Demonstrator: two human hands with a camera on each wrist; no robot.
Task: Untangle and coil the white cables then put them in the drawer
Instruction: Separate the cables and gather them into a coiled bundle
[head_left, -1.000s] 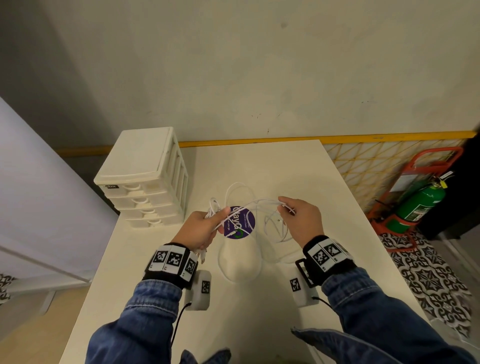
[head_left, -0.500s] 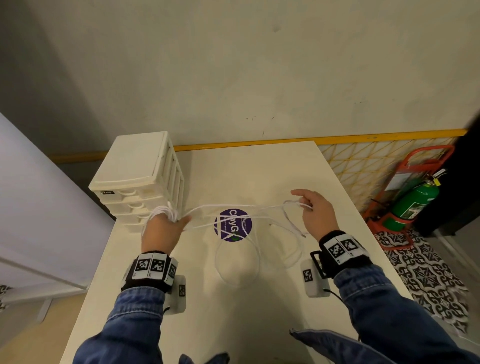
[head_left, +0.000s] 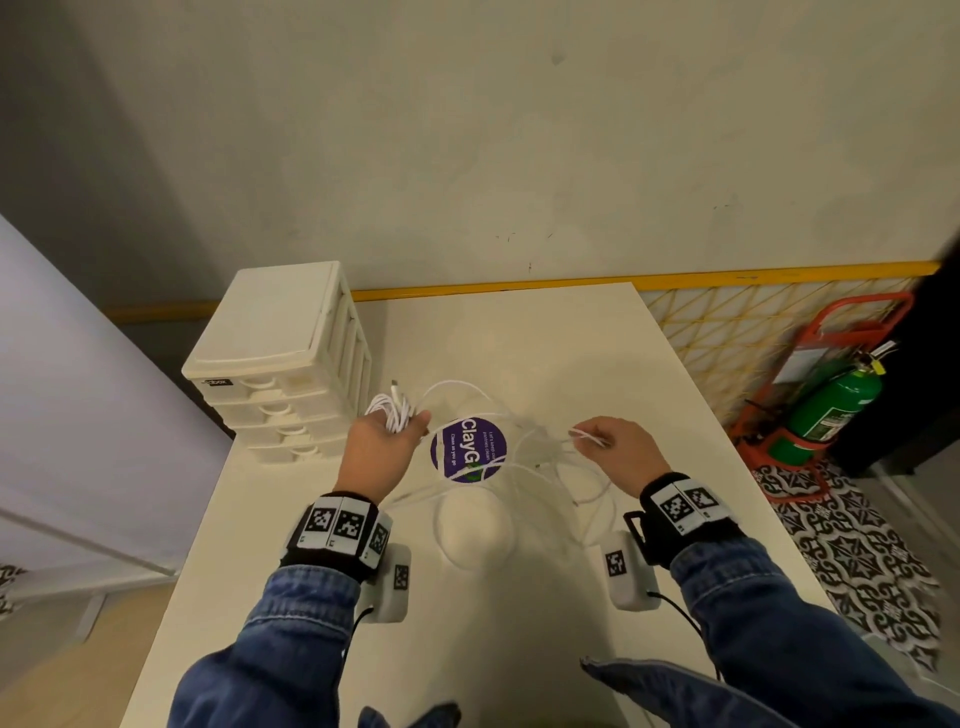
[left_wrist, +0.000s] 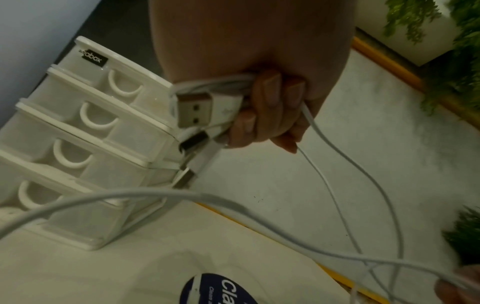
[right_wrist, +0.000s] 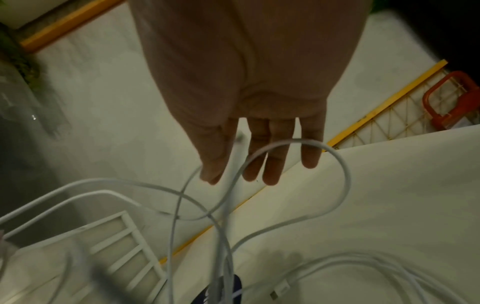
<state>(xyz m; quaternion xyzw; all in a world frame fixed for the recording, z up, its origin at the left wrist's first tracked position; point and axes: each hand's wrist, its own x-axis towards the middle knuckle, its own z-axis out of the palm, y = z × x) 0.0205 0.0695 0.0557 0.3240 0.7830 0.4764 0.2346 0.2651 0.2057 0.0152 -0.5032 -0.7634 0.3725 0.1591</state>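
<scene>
My left hand (head_left: 402, 423) hovers beside the white drawer unit (head_left: 280, 358) and grips a small coil of white cable (head_left: 393, 410). In the left wrist view its fingers (left_wrist: 270, 98) curl round the coil, and a USB plug (left_wrist: 197, 109) sticks out. Slack strands run from it across the purple sticker (head_left: 467, 449) to my right hand (head_left: 589, 436), which pinches one strand above the table. A loop (right_wrist: 324, 148) hangs across the right hand's nearly straight fingers (right_wrist: 272, 164). More tangled white cable (head_left: 550, 473) lies on the table under the right hand. All drawers (left_wrist: 78, 144) are closed.
The white table (head_left: 519, 649) ends close to my right wrist. A green fire extinguisher (head_left: 831, 410) in a red stand sits on the floor beyond that edge. The wall with a yellow strip (head_left: 727, 278) runs behind the table. A pale partition (head_left: 78, 389) stands at the left.
My left hand has come back right from the drawer unit toward the sticker with the coil. The right hand has moved inward, and the stretched strands have gone slack.
</scene>
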